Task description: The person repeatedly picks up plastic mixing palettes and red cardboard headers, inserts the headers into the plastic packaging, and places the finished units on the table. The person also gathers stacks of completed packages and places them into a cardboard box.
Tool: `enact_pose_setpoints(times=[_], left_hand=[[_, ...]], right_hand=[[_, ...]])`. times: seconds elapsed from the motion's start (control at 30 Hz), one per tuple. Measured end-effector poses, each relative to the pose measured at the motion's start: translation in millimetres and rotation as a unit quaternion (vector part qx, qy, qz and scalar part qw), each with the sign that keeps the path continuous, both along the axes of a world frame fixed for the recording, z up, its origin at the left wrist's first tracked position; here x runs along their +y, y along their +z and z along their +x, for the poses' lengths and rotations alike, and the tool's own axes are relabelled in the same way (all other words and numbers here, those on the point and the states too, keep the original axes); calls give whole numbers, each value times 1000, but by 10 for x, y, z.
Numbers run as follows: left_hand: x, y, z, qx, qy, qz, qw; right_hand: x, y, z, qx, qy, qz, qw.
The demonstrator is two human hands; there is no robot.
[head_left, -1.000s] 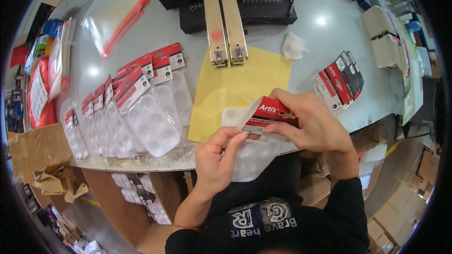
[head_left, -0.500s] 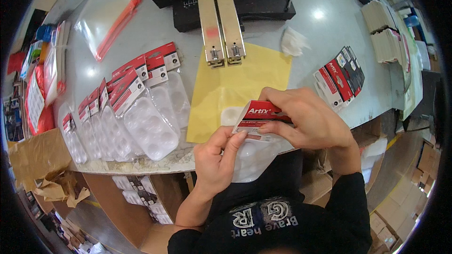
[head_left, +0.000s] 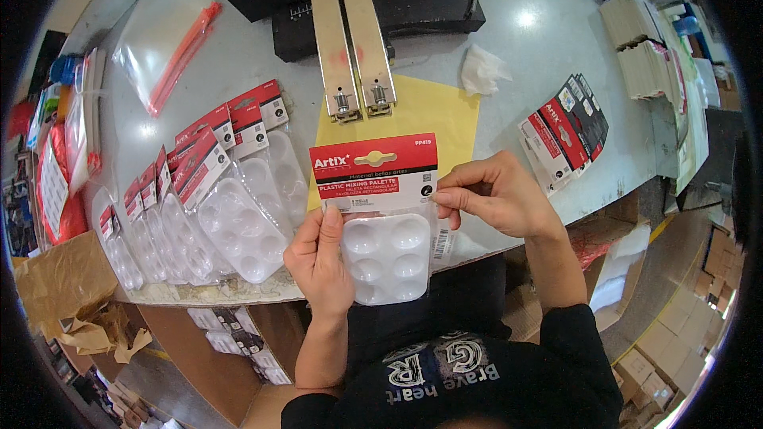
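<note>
Between my two hands is a white plastic paint palette point(head_left: 385, 258) with round wells, in a clear bag topped by a red, black and white header card point(head_left: 373, 175). The card lies flat across the top and faces me. My left hand point(head_left: 322, 258) pinches its lower left corner, thumb in front. At the card's lower right edge, my right hand point(head_left: 497, 195) pinches with thumb and fingertips. Beyond the card stands a black stapling machine with two metal arms point(head_left: 354, 48), over a yellow sheet point(head_left: 437, 111).
Bagged palettes with header cards point(head_left: 242, 226) lie in an overlapping row at left. A stack of loose header cards point(head_left: 566, 133) sits at right, near a crumpled white tissue point(head_left: 485, 69). Clear bags with a red strip point(head_left: 163, 48) lie far left. An open cardboard box point(head_left: 199, 349) is below the table edge.
The header card, folded and tilted before, now stands flat and spread over the bag, with the palette in full view. My hands have moved apart to its two sides.
</note>
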State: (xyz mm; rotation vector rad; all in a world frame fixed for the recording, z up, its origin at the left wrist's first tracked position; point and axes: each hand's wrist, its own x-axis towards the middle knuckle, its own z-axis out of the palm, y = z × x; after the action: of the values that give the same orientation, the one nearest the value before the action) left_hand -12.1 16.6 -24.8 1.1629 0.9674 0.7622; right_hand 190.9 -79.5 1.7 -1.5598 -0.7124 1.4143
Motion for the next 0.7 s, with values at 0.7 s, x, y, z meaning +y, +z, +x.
enact_pose_setpoints(times=[0.7], left_hand=[[596,-364,427,119,2,114,986]], right_hand=[[578,-560,-74,125,-263,71,954]])
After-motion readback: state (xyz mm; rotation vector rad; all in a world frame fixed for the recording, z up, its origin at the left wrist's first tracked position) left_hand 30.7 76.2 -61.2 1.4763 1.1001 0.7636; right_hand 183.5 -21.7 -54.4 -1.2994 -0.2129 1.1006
